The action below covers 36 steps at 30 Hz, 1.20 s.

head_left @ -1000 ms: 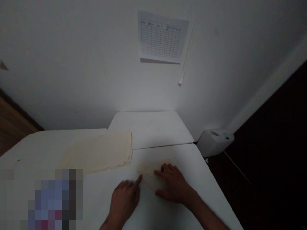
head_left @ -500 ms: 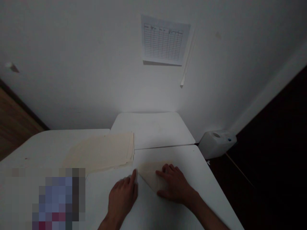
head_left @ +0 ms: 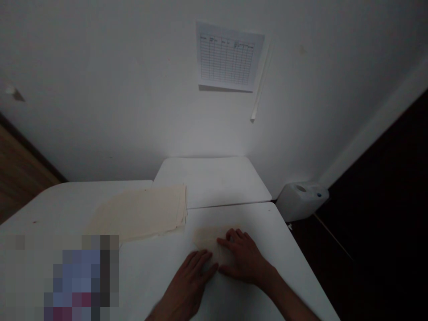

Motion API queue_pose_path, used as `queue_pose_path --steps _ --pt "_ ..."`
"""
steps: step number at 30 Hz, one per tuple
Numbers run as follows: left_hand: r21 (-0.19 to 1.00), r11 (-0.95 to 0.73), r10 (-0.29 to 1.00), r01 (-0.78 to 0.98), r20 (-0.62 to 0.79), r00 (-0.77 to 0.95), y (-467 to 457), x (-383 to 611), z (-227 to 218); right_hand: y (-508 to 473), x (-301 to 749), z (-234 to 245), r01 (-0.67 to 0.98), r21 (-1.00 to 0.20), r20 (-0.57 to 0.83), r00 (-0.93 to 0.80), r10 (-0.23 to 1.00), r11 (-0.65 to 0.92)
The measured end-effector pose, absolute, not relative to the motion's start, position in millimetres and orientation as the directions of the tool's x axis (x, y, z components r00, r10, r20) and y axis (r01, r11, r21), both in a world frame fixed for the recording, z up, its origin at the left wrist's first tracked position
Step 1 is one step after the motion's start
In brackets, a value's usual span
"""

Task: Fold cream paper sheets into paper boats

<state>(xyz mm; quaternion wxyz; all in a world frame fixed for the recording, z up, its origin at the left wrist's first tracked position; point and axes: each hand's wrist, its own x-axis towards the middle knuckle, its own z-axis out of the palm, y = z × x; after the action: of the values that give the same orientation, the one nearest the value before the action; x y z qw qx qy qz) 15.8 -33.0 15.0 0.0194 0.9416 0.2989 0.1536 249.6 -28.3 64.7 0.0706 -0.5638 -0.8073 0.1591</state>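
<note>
A small, thin cream-coloured sheet (head_left: 209,233) lies folded on the white table, partly covered by both hands; whether it is paper or dough I cannot tell. My right hand (head_left: 242,256) rests on its right part, fingers spread and pressing down, thumb at the near edge. On the near left edge lies my left hand (head_left: 194,276), its fingers stretched out over the sheet and the thumb apart, close to the right thumb. A stack of larger cream sheets (head_left: 143,211) lies to the left, beyond my left hand.
White tabletops (head_left: 214,178) meet at seams and reach the wall. A printed table on paper (head_left: 230,58) hangs there beside a narrow strip (head_left: 261,91). A white plastic container (head_left: 297,200) stands right of the table. A blurred patch hides the lower left.
My left hand has moved right, from beside the sheet's left corner onto its near left edge. My right hand has stayed in place.
</note>
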Motion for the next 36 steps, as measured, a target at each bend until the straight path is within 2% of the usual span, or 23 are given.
queue_pose_path --steps 10,15,24,36 --pt "0.184 -0.83 0.558 0.527 0.236 0.796 -33.2 18.7 17.5 -29.6 249.5 63.8 0.887 -0.337 -0.058 -0.355 0.933 0.317" --pt "0.186 -0.801 0.599 0.569 0.236 0.765 -34.1 16.7 19.0 -28.8 249.8 62.5 0.888 -0.347 -0.082 -0.348 0.934 0.301" --pt "0.158 -0.801 0.598 0.577 0.235 0.766 -33.1 18.1 17.1 -33.8 250.4 62.0 0.883 -0.362 -0.06 -0.343 0.937 0.3" --pt "0.172 -0.78 0.625 0.601 0.233 0.745 -33.5 17.1 18.9 -30.4 248.0 72.1 0.891 -0.311 -0.122 -0.382 0.916 0.33"
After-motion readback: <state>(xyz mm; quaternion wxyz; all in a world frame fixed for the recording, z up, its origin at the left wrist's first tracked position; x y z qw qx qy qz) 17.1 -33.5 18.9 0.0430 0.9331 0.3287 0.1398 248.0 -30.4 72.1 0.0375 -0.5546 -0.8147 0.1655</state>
